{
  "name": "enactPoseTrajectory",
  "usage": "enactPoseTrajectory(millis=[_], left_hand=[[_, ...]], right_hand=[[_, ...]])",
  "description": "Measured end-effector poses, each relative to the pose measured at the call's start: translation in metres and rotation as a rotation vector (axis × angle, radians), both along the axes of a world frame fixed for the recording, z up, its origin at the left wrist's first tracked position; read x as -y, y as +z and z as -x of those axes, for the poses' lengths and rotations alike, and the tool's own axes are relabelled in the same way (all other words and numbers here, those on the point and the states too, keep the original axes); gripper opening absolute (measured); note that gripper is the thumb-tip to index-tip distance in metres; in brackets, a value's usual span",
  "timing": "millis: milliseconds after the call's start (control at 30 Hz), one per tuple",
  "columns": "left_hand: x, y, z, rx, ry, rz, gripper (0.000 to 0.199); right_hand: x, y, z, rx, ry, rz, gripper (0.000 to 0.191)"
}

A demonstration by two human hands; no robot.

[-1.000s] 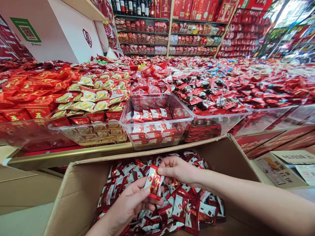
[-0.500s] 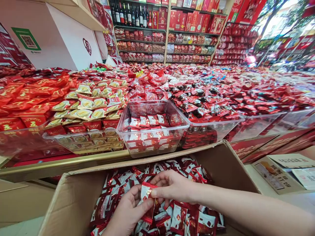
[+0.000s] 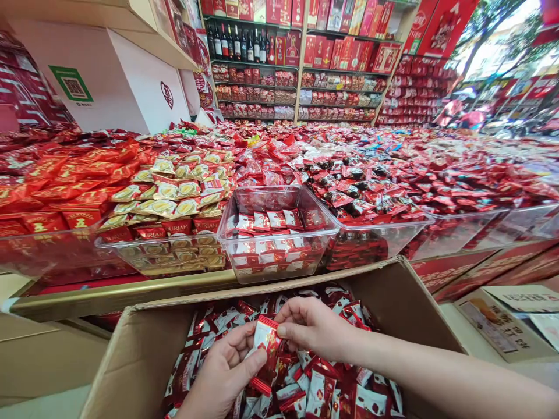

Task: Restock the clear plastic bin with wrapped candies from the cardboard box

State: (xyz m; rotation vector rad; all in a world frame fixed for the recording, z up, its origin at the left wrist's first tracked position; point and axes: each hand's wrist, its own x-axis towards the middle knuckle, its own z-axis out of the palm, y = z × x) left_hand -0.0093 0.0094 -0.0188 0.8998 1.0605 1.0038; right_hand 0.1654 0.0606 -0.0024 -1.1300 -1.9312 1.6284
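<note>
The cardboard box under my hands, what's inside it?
Inside the cardboard box are jumbled red-and-white packets. Your left hand, right hand and the held packet between them cover some; whatever lies beneath the top layer is hidden.

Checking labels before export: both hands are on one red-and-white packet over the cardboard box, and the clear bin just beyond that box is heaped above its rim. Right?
Bin level is wrong: in the head view, the clear bin is only partly filled, its packets below the rim. Both hands are on one red-and-white packet over the cardboard box.
</note>
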Motion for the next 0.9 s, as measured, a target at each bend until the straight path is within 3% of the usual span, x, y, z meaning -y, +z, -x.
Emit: enactPoseTrajectory(millis=[67,167,267,333,400,533,733,900], left_hand=[[0.0,0.002,0.002,-0.022,-0.007,-0.001,0.034],[-0.001,0.001,0.003,-0.034,0.075,0.02,0.035],[-0.002,-0.003,0.003,-0.032,0.173,0.033,0.036],[-0.002,-0.005,0.003,-0.032,0.179,0.033,0.034],[-0.003,-0.007,0.003,-0.028,0.187,0.029,0.032],[-0.004,-0.009,0.004,-0.023,0.178,0.002,0.031],[-0.005,-0.014,0.006,-0.028,0.149,0.012,0.033],[-0.004,-0.014,0.006,-0.029,0.136,0.005,0.033]], right_hand=[[0.006,0.029,-0.004,0.124,0.078,-0.38,0.016],[0.0,0.086,-0.011,0.15,0.153,-0.89,0.019],[-0.031,0.135,-0.008,0.249,0.026,-1.1,0.02],[-0.061,0.152,-0.002,0.398,0.029,-1.043,0.018],[-0.089,0.157,0.007,0.543,0.171,-0.867,0.017],[-0.124,0.146,0.022,0.73,0.464,-0.589,0.025],[-0.125,0.135,0.032,0.847,0.535,-0.522,0.034],[-0.13,0.127,0.029,0.771,0.554,-0.524,0.037]])
